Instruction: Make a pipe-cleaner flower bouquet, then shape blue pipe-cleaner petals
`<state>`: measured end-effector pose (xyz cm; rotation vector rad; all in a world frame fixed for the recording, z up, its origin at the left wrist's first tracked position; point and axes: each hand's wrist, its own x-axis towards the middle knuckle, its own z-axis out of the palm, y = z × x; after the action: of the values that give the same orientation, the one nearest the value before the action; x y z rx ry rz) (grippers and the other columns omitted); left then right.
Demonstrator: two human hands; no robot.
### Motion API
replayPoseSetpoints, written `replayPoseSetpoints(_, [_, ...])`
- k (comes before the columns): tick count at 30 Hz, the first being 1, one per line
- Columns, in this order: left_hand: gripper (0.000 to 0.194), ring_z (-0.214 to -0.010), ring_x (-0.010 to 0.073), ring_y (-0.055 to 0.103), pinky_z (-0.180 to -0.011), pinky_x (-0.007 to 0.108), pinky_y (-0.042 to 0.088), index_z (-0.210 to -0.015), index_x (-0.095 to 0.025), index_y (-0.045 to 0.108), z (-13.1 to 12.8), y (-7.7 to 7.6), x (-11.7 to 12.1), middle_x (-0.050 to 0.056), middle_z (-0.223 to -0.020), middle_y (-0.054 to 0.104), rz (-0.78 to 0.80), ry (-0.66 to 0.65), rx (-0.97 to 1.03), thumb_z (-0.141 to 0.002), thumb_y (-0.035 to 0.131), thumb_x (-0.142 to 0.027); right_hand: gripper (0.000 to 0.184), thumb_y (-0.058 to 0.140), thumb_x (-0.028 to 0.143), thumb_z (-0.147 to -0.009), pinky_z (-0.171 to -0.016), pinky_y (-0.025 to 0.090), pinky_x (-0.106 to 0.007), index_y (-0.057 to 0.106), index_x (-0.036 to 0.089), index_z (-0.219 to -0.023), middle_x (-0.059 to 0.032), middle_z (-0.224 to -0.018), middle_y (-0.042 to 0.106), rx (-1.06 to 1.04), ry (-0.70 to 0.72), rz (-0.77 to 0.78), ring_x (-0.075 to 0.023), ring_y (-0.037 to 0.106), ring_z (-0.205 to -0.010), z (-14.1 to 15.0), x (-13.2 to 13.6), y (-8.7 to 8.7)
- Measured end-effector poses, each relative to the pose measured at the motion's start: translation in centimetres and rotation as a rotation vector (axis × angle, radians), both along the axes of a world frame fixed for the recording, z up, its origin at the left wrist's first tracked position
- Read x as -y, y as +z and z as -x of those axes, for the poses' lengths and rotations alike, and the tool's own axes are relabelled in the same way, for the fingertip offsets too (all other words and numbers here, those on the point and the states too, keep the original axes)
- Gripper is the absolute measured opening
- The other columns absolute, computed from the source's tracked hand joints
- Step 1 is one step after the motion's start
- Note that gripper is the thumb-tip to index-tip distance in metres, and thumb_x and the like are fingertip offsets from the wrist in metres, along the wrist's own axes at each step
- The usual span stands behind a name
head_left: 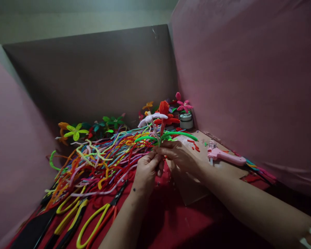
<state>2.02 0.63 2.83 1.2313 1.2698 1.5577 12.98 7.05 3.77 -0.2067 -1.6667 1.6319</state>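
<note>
My left hand [146,170] and my right hand [178,154] meet at the middle of the table, both closed round the stem of a pipe-cleaner flower [162,117]. The flower stands upright above my fingers: a red bloom, a white bloom [150,119] beside it, and green leaves [180,134] spreading sideways. A big loose pile of coloured pipe cleaners [103,155] lies just to the left of my hands on the red cloth [171,218].
Finished pipe-cleaner flowers [76,130] line the back wall, a pink one [184,105] above a small tape roll [186,121]. A pink glue gun [224,156] lies on a board at right. Yellow-handled scissors and pliers [93,216] lie front left. Pink panels wall in the sides.
</note>
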Motion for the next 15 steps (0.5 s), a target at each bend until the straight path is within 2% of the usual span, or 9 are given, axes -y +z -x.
replayPoseSetpoints(3, [0.029, -0.031, 0.0034, 0.031, -0.036, 0.018, 0.024, -0.056, -0.014, 0.049, 0.1, 0.2, 0.2, -0.006, -0.038, 0.042, 0.011, -0.081, 0.147, -0.074, 0.061, -0.032, 0.020, 0.057, 0.032, -0.075, -0.052, 0.043, -0.024, 0.066, 0.014, -0.074, 0.0014, -0.051, 0.054, 0.063, 0.099, -0.025, -0.0104, 0.050, -0.049, -0.6, 0.2, 1.2])
replayPoseSetpoints(5, [0.025, -0.030, 0.0026, 0.027, -0.034, 0.017, 0.024, -0.060, -0.013, 0.051, 0.1, 0.3, 0.2, -0.007, -0.038, 0.038, 0.027, -0.140, 0.245, -0.074, 0.061, -0.030, 0.016, 0.060, 0.027, -0.070, -0.051, 0.041, -0.022, 0.067, 0.013, -0.073, 0.0026, -0.051, 0.053, 0.071, 0.072, -0.022, -0.0084, 0.047, -0.049, -0.7, -0.1, 1.4])
replayPoseSetpoints(7, [0.019, -0.029, 0.0017, 0.022, -0.032, 0.015, 0.023, -0.066, -0.013, 0.053, 0.1, 0.3, 0.4, -0.009, -0.038, 0.036, 0.044, -0.218, 0.347, -0.076, 0.061, -0.028, 0.014, 0.062, 0.025, -0.068, -0.049, 0.036, -0.018, 0.067, 0.013, -0.074, 0.0032, -0.054, 0.052, 0.054, 0.033, 0.003, -0.0058, 0.042, -0.049, -0.8, -0.7, 1.2])
replayPoseSetpoints(10, [0.016, -0.029, 0.0009, 0.016, -0.030, 0.014, 0.025, -0.070, -0.014, 0.055, -0.1, 0.2, 0.7, -0.010, -0.040, 0.032, 0.038, -0.336, 0.475, -0.079, 0.057, -0.027, 0.017, 0.062, 0.027, -0.069, -0.045, 0.029, -0.018, 0.066, 0.014, -0.079, 0.0018, -0.061, 0.054, 0.048, 0.092, 0.026, -0.0053, 0.040, -0.051, -0.8, -1.9, 0.3])
replayPoseSetpoints(13, [0.016, -0.030, 0.0002, 0.011, -0.030, 0.013, 0.027, -0.070, -0.013, 0.056, -0.4, 0.2, 1.2, -0.010, -0.043, 0.027, 0.026, -0.457, 0.566, -0.081, 0.054, -0.025, 0.015, 0.060, 0.027, -0.071, -0.048, 0.029, -0.020, 0.066, 0.015, -0.076, 0.0002, -0.065, 0.056, 0.022, 0.147, -0.026, -0.0065, 0.040, -0.053, -0.7, -2.5, -0.5])
replayPoseSetpoints(15, [0.016, -0.029, 0.0001, 0.008, -0.029, 0.013, 0.025, -0.070, -0.013, 0.057, -0.5, 0.4, 1.5, -0.011, -0.044, 0.022, 0.025, -0.512, 0.584, -0.081, 0.054, -0.025, 0.014, 0.059, 0.028, -0.072, -0.050, 0.031, -0.021, 0.065, 0.015, -0.074, 0.0002, -0.063, 0.055, 0.006, 0.132, -0.060, -0.0075, 0.041, -0.054, -0.6, -2.5, -0.8])
